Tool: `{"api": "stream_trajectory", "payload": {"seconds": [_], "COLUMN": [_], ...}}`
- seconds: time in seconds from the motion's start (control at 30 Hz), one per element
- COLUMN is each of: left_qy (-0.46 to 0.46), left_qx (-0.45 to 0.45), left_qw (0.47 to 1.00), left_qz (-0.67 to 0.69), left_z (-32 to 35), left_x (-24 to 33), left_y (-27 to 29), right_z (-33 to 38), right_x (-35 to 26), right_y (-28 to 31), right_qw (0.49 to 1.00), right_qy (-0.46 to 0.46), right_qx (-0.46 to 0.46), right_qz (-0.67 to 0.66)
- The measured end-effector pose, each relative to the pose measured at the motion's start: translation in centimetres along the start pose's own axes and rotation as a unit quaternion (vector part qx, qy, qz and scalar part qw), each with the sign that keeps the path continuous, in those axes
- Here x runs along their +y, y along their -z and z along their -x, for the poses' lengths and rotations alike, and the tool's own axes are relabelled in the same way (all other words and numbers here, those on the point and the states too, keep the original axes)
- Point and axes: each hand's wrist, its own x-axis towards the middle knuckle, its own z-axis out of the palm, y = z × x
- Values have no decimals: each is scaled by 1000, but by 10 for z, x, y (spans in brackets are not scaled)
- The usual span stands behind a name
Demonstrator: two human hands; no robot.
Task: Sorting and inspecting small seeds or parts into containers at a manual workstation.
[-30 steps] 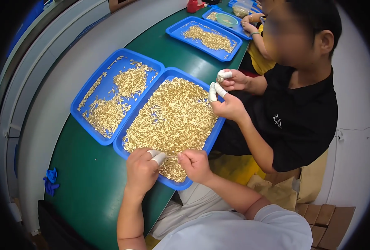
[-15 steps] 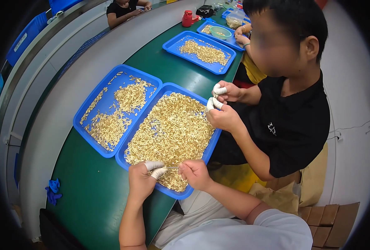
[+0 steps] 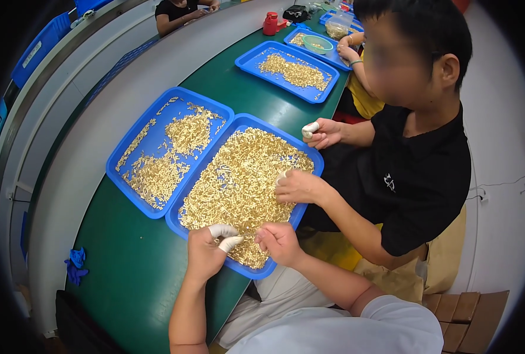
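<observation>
Over the near end of a blue tray (image 3: 261,274) heaped with small brass-coloured cylindrical pieces (image 3: 239,177), both my hands are at work. White finger covers wrap the thumb and forefinger of my left hand (image 3: 208,248). Those two fingertips come together, and whatever lies between them is too small to name. A short gap to the right, my bare right hand (image 3: 280,243) is closed in a pinch; what it holds is lost against the brass pieces. Beyond it, a co-worker's hand (image 3: 301,187) reaches into the same tray, while their other hand (image 3: 323,133) stays raised beside the rim.
A second blue tray (image 3: 121,180) of brass pieces adjoins on the left, a third (image 3: 248,64) lies farther along the green table (image 3: 138,283). Blue gloves (image 3: 76,265) lie near the left edge. The co-worker sits close on my right. A red bottle (image 3: 271,23) stands far off.
A thin metal rod showed between my hands; now I cannot make it out, and my hands are slightly farther apart. The co-worker's hands have parted, one lowering into the tray.
</observation>
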Motion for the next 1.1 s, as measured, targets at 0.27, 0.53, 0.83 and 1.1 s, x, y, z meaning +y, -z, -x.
{"api": "stream_trajectory", "payload": {"seconds": [0.27,0.53,0.83,1.1], "left_qy": [61,26,-39,-7], "left_qx": [-19,-9,5,0], "left_qw": [998,995,997,995], "left_qz": [11,93,65,101], "left_z": [-3,1,2,2], "left_x": [0,-10,-16,-9], "left_y": [-3,-14,-6,-9], "right_z": [-4,-1,1,-1], "right_x": [3,3,7,2], "right_y": [3,-1,2,2], "right_qw": [1000,1000,1000,999], "right_qy": [19,8,9,31], "right_qx": [6,5,11,9], "right_qz": [18,-14,-28,6]}}
